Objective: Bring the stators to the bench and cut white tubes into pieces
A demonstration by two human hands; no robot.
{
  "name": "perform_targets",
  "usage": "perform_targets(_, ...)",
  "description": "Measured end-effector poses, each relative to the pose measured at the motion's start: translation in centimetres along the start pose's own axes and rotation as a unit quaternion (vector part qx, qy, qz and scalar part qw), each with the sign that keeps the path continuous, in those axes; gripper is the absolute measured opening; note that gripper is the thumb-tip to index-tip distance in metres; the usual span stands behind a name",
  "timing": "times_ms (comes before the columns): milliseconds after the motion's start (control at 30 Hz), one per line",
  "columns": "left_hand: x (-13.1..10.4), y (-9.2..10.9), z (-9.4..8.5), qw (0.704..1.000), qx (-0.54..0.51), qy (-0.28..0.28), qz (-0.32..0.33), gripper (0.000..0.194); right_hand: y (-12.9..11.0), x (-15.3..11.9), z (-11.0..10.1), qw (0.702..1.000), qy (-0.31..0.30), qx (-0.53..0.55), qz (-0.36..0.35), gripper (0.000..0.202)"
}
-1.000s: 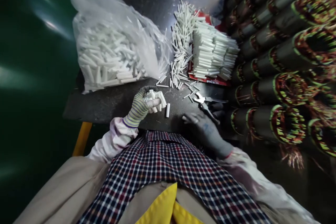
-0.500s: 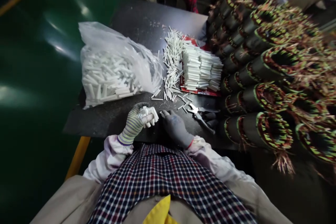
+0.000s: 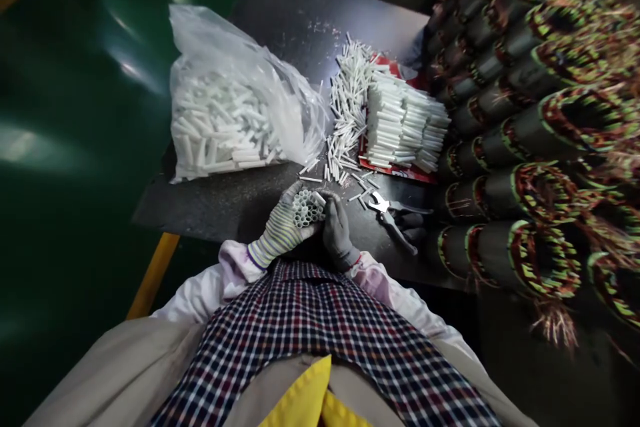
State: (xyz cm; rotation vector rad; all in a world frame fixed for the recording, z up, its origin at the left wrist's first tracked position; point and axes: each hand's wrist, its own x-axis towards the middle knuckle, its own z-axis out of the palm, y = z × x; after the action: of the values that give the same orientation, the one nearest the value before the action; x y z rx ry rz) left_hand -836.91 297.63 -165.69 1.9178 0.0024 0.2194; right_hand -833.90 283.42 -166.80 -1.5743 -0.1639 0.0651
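Note:
My left hand (image 3: 281,230), in a striped glove, is wrapped round a bundle of white tubes (image 3: 306,208), their open round ends facing up. My right hand (image 3: 337,230), in a grey glove, is against the bundle's right side; its fingers are pressed together, and whether they pinch a tube is hidden. Beyond my hands lie a clear plastic bag (image 3: 220,127) full of white tubes, a loose heap of thin white tubes (image 3: 347,97) and a neat stack of tubes (image 3: 400,121) on a red sheet (image 3: 425,177).
Pliers (image 3: 393,217) with grey handles lie right of my hands, by a dark glove-like thing (image 3: 413,227). Rows of cylindrical cores with copper windings (image 3: 545,260) fill the right side. The dark metal table (image 3: 200,210) has its left edge over a green floor (image 3: 75,247).
The bundle in my left hand has turned so the tube ends face up. My right hand has come up against it. The view has shifted, and the table's things appear further right.

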Motion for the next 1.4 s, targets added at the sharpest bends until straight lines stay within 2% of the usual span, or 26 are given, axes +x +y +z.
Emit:
perform_targets(100,0.0,0.2,0.2,1.0,-0.001,-0.003,-0.005,0.098,-0.3,0.1,0.2,0.999,-0.013,0.03,0.018,0.038)
perform_targets(233,0.1,-0.1,0.5,1.0,-0.011,-0.025,0.007,0.096,-0.8,0.0,0.0,0.995,-0.02,0.1,0.019,0.046)
perform_targets(333,0.0,-0.2,0.4,0.999,0.006,-0.014,0.037,0.092,-1.2,0.0,0.2,0.997,0.005,0.073,-0.025,0.046)
perform_targets(433,0.0,0.1,0.1,0.998,0.011,-0.005,0.069,0.09,-1.5,0.0,0.5,0.998,0.014,0.06,-0.033,0.049)
perform_targets(633,0.3,1.3,-0.6,0.996,0.005,-0.061,0.066,0.104,-1.2,0.6,0.4,0.999,-0.038,0.03,-0.014,0.057)
perform_targets(767,0.1,1.0,-0.9,0.996,-0.006,-0.054,0.064,0.102,-1.2,0.7,0.5,0.997,-0.067,0.044,-0.014,0.059)
perform_targets(900,0.2,0.7,-1.5,0.995,0.018,-0.072,0.07,0.107,-1.1,0.5,0.5,0.994,-0.096,0.047,-0.036,0.065)
perform_targets(1067,1.3,0.7,-1.9,0.986,0.049,-0.114,0.113,0.107,-0.7,0.5,0.8,0.988,-0.119,0.091,0.02,0.074)
perform_targets(1133,1.6,0.7,-1.8,0.981,0.061,-0.135,0.128,0.1,-1.0,0.6,0.9,0.986,-0.105,0.117,0.051,0.077)
perform_targets(1200,1.7,0.8,-1.5,0.98,0.072,-0.133,0.126,0.083,-1.4,0.7,1.1,0.982,-0.096,0.147,0.073,0.077)
perform_targets(1300,1.5,1.0,-0.9,0.986,0.075,-0.089,0.121,0.054,-2.1,0.6,1.2,0.977,-0.091,0.176,0.082,0.073)
perform_targets(1400,1.3,0.9,-0.6,0.986,0.081,-0.068,0.129,0.047,-2.2,0.2,1.1,0.977,-0.078,0.178,0.091,0.074)
